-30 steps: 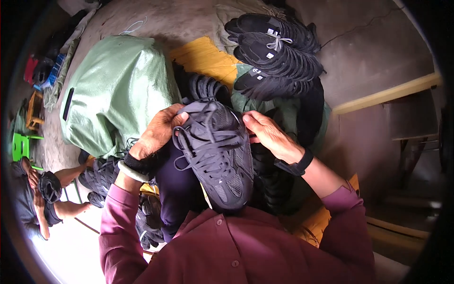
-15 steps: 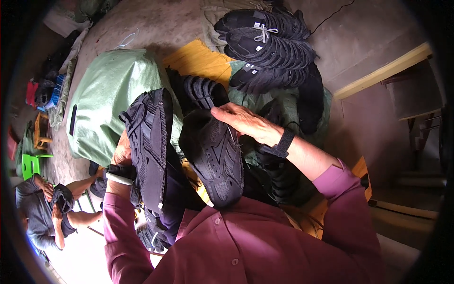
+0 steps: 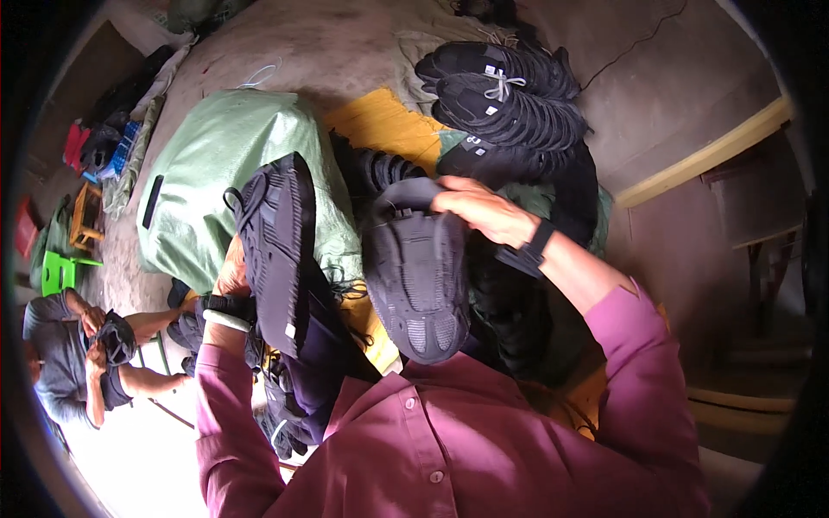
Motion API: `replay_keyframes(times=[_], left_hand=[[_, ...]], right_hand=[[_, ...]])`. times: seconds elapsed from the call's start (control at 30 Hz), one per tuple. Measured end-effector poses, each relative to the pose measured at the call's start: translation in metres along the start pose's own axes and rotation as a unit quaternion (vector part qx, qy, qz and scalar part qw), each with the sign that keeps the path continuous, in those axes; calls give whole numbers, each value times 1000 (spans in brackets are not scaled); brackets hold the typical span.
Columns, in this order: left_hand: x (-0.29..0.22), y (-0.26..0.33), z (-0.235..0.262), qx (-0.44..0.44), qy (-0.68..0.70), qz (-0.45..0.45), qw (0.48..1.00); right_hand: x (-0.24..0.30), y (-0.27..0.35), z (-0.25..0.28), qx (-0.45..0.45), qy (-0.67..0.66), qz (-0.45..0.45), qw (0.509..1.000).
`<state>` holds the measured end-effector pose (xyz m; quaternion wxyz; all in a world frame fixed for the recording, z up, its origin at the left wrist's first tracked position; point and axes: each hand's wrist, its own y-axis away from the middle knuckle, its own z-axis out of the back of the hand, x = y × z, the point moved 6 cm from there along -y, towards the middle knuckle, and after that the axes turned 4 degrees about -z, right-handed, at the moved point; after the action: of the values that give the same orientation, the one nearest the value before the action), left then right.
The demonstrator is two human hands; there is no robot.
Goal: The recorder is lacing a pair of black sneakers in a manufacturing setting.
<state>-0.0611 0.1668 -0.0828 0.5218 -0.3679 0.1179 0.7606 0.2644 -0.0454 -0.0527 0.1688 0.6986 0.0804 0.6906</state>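
My left hand [image 3: 231, 269] is closed on a black shoe upper [image 3: 278, 250], which stands on end with its stitched edge toward the right. The shoe partly hides the fingers. My right hand [image 3: 488, 211] grips a second black shoe upper [image 3: 423, 289] by its collar. This one hangs in front of my chest, toe down, with its lacing area and mesh toe facing up. A small white tag shows at the low end of the left upper.
A pale green woven sack [image 3: 233, 164] bulges at the left. Nested black uppers [image 3: 509, 108] are stacked at the far right, beside a yellow sheet [image 3: 389, 121]. At the lower left sits another person [image 3: 69, 345] handling a black piece, near a green chair [image 3: 59, 272].
The upper in my right hand has turned from showing its side to showing its front and lacing area. My left hand still holds its upper, now tilted slightly differently. The whole view has shifted a little.
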Motion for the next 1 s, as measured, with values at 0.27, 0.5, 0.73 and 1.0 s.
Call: replay_keyframes(times=[0.27, 0.5, 0.73, 1.0], left_hand=[[14, 99, 11, -15, -82, -26, 996], [32, 42, 20, -15, -145, -57, 988], [51, 26, 22, -129, 214, 58, 967], [-83, -42, -45, -32, 158, 154, 975]], right_hand=[[41, 104, 52, -179, -179, 147, 956], [69, 198, 111, -303, -200, 220, 905], [104, 256, 95, -258, -79, 249, 930], [110, 220, -16, -88, 10, 113, 990]])
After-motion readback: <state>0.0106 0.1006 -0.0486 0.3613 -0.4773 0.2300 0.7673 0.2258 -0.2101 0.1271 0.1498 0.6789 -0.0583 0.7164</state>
